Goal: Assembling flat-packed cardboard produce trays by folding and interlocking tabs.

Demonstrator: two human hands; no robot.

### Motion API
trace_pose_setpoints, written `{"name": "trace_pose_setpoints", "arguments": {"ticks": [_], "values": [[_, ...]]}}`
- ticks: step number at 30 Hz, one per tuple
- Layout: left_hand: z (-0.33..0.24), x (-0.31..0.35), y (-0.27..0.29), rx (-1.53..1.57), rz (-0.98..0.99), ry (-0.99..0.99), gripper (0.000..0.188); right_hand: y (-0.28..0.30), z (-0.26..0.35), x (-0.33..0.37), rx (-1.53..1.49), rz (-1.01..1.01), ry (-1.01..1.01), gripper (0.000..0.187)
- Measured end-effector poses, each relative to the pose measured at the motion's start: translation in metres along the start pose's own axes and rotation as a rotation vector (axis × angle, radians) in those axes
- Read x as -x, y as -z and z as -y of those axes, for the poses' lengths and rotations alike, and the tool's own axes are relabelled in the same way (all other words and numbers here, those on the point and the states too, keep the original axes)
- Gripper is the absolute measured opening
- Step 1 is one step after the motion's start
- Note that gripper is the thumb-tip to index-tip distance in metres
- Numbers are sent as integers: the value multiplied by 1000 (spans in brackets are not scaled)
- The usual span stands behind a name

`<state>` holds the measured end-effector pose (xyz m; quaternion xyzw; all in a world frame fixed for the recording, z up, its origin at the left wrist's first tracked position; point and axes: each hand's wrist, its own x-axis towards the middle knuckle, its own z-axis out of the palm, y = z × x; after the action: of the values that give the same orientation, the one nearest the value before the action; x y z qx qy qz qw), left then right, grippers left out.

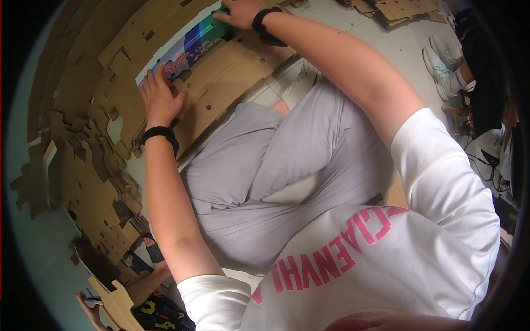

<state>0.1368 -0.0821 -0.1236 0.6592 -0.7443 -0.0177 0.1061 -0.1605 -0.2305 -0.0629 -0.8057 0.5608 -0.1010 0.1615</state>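
Note:
A long printed strip [190,51], coloured blue, purple and green with a white border along its far side, lies on a flat sheet of brown cardboard [221,83]. My left hand [160,99] rests at the strip's left end, its fingers stretched over the print and its thumb apart. At the green right end is my right hand [243,12], thumb spread onto the print and fingers near the far edge. Neither hand visibly closes round the strip. Black bands circle both my wrists.
Stacked cut cardboard [94,149] fills the left side, and more cardboard pieces [406,11] lie at the far right. Another person's sneaker [439,71] stands on the tiled floor at right. At lower left, a second person's hand [91,309] is beside cardboard. My crossed legs [287,160] border the sheet.

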Motion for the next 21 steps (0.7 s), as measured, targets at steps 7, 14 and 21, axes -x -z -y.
{"name": "trace_pose_setpoints", "arguments": {"ticks": [7,14,21], "values": [[0,1,0,16,-4,-5,99,1,0,0,-4,32,4,58],[-1,0,1,-2,0,5,103,3,-1,1,10,49,5,58],[1,2,-1,-23,-20,8,99,4,-1,0,-5,52,19,57]]}}
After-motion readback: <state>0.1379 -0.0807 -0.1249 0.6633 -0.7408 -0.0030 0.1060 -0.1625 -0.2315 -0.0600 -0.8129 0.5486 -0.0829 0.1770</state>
